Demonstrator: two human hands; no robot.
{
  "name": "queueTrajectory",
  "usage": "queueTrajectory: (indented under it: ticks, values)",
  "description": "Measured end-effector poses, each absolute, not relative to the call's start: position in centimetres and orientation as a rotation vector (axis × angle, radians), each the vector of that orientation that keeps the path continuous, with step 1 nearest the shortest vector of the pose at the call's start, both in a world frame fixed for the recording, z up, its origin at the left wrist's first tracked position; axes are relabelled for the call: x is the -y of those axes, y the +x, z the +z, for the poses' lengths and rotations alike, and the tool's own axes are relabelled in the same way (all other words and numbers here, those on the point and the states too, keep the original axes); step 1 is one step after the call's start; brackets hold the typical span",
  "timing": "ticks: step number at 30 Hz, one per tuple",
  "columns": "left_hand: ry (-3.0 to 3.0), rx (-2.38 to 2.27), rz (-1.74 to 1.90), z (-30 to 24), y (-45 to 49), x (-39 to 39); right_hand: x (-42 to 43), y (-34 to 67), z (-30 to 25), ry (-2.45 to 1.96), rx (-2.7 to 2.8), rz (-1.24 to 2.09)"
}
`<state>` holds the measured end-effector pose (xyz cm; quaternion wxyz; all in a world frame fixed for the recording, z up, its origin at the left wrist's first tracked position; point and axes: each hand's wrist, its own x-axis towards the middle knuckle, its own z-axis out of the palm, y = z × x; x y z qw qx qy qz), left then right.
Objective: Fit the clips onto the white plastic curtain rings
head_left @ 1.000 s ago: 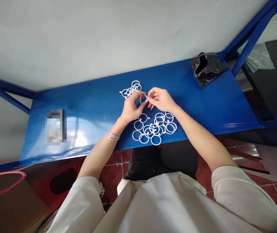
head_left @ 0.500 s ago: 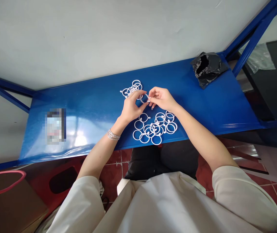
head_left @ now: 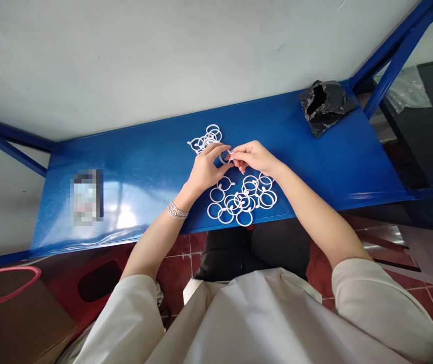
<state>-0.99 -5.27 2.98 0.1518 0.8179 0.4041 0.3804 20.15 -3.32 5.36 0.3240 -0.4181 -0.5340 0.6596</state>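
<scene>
Both of my hands meet over a blue metal shelf (head_left: 156,167) and pinch one white plastic ring (head_left: 225,155) between them. My left hand (head_left: 205,169), with a bracelet at the wrist, grips the ring's left side. My right hand (head_left: 252,156) holds its right side with closed fingertips. Just below my hands lies a pile of several loose white rings (head_left: 243,199) near the shelf's front edge. A smaller cluster of white rings (head_left: 205,139) lies just beyond my left hand.
A crumpled black plastic bag (head_left: 325,106) sits at the shelf's far right. A blurred flat object (head_left: 85,196) lies at the left. A white wall rises behind the shelf. A brown box with a pink rim (head_left: 7,303) stands on the red tiled floor at lower left.
My right hand has sunk slightly and its fingers have drawn closer together on the ring. My left hand stays in about the same place.
</scene>
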Motion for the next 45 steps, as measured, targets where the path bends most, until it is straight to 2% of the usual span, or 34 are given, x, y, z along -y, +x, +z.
queueTrajectory:
  ticks: [9, 17, 21, 29, 37, 45]
  values:
    - [2.234, -1.221, 1.072, 3.1, -1.0, 5.2, 3.3, 20.2, 5.1, -1.030, 1.510, 1.702]
    - [2.144, -1.230, 1.067, 2.9, -0.9, 5.1, 3.6, 20.4, 3.6, -1.053, 1.820, 1.115]
    - [2.167, -1.244, 0.978, 3.1, -0.8, 5.3, 3.6, 20.8, 4.0, -1.034, 1.942, 1.005]
    - [2.088, -1.220, 0.949, 3.7, 0.0, 5.9, 3.6, 21.6, 5.6, -1.120, 2.109, 1.048]
    - [1.838, -1.167, 1.010, 3.5, 0.1, 6.1, 3.4, 21.4, 5.0, -1.037, 1.983, 1.141]
    - [1.941, -1.203, 1.007, 4.0, 0.0, 6.1, 3.3, 21.4, 4.6, -1.016, 1.959, 1.112]
